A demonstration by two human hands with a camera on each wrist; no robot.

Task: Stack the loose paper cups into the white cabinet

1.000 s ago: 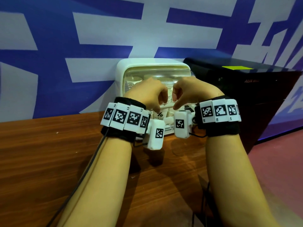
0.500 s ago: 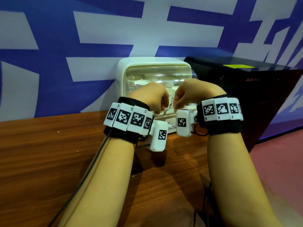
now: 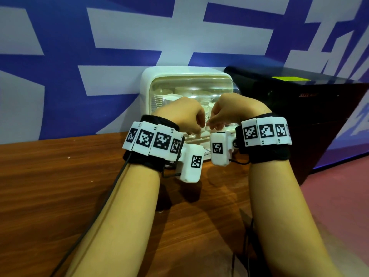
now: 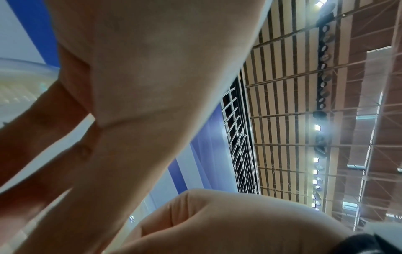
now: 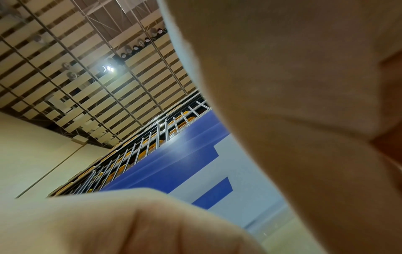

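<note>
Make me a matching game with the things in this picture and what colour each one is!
Things:
1. cabinet
2. table
3. box beside the cabinet
4. sticker on the box

Colours:
A. yellow
B. white
C. black
D. brown wood

Pairs: 1-B, 2-D, 3-C, 4-A

Blue & white wall graphic behind a wood-grain table. Black cabinet w/ yellow sticker at right, reddish floor below it. Overhead: slatted ceiling w/ spotlights, metal railing, yellow seats behind.
</note>
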